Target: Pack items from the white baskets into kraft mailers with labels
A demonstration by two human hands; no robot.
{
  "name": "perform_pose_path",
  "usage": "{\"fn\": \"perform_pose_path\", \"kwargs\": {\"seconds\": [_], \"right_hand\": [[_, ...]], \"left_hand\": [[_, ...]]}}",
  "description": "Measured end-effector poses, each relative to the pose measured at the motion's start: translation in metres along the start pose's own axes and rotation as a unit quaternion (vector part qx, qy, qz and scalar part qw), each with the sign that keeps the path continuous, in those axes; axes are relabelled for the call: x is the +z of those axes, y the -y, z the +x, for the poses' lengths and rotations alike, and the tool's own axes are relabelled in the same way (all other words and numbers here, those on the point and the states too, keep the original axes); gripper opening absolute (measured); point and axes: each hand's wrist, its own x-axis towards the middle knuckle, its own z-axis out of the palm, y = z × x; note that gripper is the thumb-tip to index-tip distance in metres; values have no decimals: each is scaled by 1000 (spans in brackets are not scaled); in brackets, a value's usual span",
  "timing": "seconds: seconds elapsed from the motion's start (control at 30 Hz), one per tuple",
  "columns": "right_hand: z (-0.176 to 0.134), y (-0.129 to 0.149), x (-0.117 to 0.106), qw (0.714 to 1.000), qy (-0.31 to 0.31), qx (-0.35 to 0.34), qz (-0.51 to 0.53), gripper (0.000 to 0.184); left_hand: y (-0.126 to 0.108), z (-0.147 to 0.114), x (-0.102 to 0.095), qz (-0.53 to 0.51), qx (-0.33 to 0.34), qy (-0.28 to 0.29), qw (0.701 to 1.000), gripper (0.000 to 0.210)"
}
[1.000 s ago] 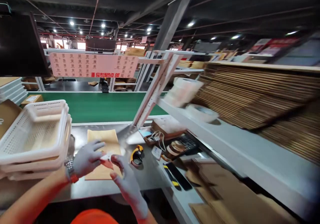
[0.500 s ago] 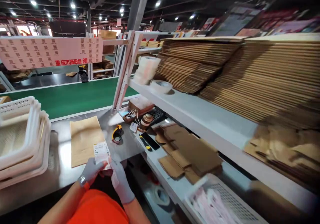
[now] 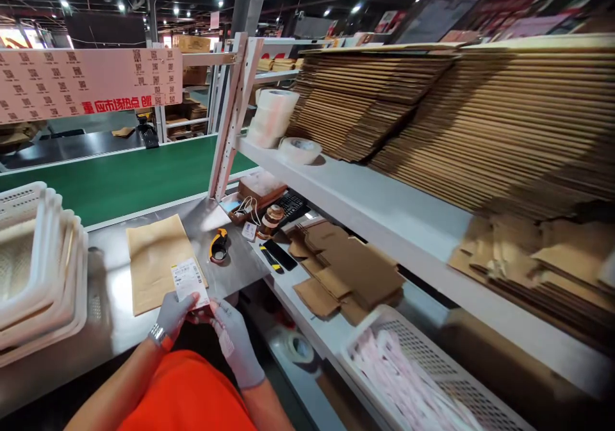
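A printed shipping label (image 3: 189, 280) is pinched between both gloved hands near the table's front edge. My left hand (image 3: 175, 314), with a metal watch at the wrist, grips its lower left side. On its lower right edge my right hand (image 3: 232, 335) is closed. The label's far end overlaps the corner of a flat tan padded envelope (image 3: 156, 261) lying on the metal table (image 3: 108, 290). Beyond the right hand a yellow-and-black tape dispenser (image 3: 218, 246) rests on the table. Some fingertips are hidden under the label.
Stacked white plastic baskets (image 3: 67, 277) stand at left. On the right, a shelf (image 3: 346, 194) carries tape rolls (image 3: 273, 117) and stacked flat cardboard (image 3: 369, 104). Below it are a black phone (image 3: 281, 255), folded cartons (image 3: 350, 264) and a white basket (image 3: 423, 367). A green conveyor (image 3: 120, 175) runs behind.
The view has shifted a little, so the surroundings sit further left and higher. Both hands keep hold of the label, whose print now shows more sharply.
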Motion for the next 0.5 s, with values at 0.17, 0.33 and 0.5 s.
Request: {"fn": "perform_pose_path", "kwargs": {"seconds": [0.17, 0.33, 0.5], "right_hand": [[6, -5, 6, 1000, 1, 5, -12, 43], [14, -17, 3, 1000, -1, 1, -14, 45], [18, -25, 0, 996, -48, -44, -54, 48]], "left_hand": [[3, 2, -8, 0, -4, 4, 1000, 79], [10, 7, -14, 38, 0, -16, 999, 77], [17, 6, -21, 220, 169, -129, 952, 79]]}}
